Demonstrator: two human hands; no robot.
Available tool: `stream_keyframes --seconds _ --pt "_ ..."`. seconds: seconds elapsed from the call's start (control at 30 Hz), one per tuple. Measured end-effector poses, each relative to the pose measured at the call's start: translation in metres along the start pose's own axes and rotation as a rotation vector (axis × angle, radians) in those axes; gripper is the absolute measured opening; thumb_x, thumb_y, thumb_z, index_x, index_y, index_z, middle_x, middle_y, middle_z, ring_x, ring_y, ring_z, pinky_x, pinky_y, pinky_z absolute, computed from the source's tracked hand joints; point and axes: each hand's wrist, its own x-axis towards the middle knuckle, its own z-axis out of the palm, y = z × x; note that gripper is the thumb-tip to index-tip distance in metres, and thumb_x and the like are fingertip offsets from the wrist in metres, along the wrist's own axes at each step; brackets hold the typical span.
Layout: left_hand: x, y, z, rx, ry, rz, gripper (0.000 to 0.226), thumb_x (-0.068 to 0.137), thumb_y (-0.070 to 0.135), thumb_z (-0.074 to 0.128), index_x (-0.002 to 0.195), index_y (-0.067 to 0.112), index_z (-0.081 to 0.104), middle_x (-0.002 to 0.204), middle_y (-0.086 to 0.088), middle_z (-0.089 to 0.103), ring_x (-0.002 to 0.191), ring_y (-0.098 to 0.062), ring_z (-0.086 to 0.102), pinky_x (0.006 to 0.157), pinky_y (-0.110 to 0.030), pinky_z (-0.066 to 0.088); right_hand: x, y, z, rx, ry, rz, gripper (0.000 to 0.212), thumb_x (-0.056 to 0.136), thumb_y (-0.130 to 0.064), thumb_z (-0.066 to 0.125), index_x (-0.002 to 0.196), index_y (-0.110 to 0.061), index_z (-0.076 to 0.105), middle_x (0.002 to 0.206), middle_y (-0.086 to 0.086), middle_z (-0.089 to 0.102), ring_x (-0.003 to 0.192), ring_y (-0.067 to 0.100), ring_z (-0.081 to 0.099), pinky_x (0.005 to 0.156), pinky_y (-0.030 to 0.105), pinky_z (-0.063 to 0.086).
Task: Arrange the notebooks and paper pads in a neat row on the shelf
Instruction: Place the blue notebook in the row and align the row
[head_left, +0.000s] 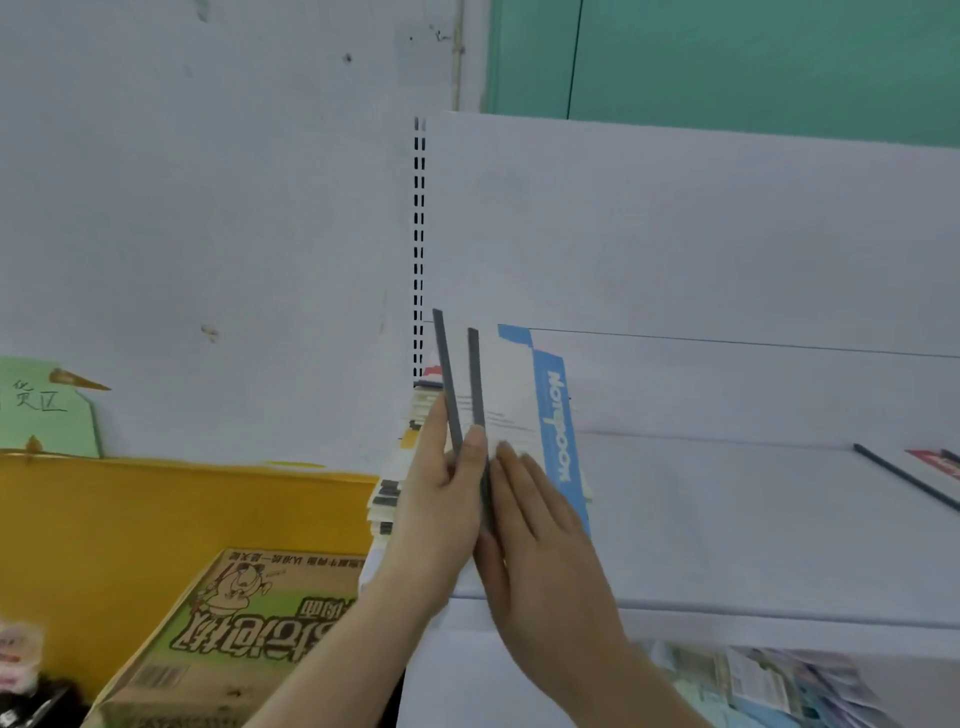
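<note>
Currently: notebooks (511, 395) upright at shelf (727, 519) left end | left hand (436, 499) grip clamped on grey-spined notebook (448, 374) | right hand (540, 530) flat, fingers straight, pressing notebooks | loose pad (935, 462) far right.

Two bare forearms, left hand (436, 499), right hand (540, 530) — no sleeves, jewellery or gloves visible
</note>
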Motion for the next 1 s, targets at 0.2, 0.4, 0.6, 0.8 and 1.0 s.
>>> stream_keyframes --seconds 0.2,0.4,0.6,0.8,1.0 --pt "0.001 -0.012 0.015 0.015 -0.033 -0.011 0.047 0.103 0.011 0.048 0.136 0.044 0.044 0.12 0.015 0.068 0.111 -0.006 0.065 0.098 -0.04 0.054 -0.019 0.021 -0.018 0.013 -0.179 -0.059 0.067 0.1 -0.056 0.02 0.154 -0.021 0.003 0.161 -0.01 -0.006 0.147 0.007 -0.012 0.121 0.038 0.012" --pt "0.0 -0.023 0.048 -0.027 -0.046 0.022 0.051 0.105 0.013 0.043 0.141 0.048 0.038 0.125 0.016 0.062 0.11 -0.006 0.061 0.091 -0.037 0.056 -0.047 0.071 -0.051 -0.047 -0.06 0.256 0.09 0.087 -0.076 0.034 0.154 -0.025 0.003 0.161 -0.005 -0.014 0.148 0.012 -0.003 0.118 0.036 0.02" --pt "-0.011 -0.027 0.104 -0.063 -0.122 0.012 0.054 0.107 0.017 0.037 0.144 0.056 0.031 0.128 0.028 0.058 0.116 0.002 0.057 0.105 -0.04 0.047 -0.076 0.109 -0.093 -0.047 -0.213 0.437 0.103 0.075 -0.075 0.045 0.149 -0.037 -0.015 0.146 -0.023 -0.041 0.144 0.002 0.009 0.106 0.025 0.035" --pt "-0.031 -0.017 0.183 0.002 -0.255 0.057 0.045 0.107 0.022 0.038 0.142 0.05 0.038 0.12 0.031 0.061 0.107 0.01 0.057 0.1 -0.031 0.049 -0.109 0.164 -0.14 0.042 -0.124 0.53 0.103 0.071 -0.07 0.054 0.15 -0.038 -0.004 0.152 -0.025 -0.024 0.144 0.001 0.004 0.114 0.024 0.022" --pt "-0.052 -0.014 0.284 0.052 -0.162 0.035 0.048 0.105 0.026 0.042 0.145 0.05 0.033 0.106 0.017 0.066 0.086 0.008 0.061 0.072 -0.019 0.047 -0.147 0.242 -0.197 -0.005 -0.063 0.544 0.092 0.079 -0.06 0.063 0.151 -0.031 0.014 0.156 -0.018 0.007 0.124 -0.009 0.02 0.107 0.016 0.027"
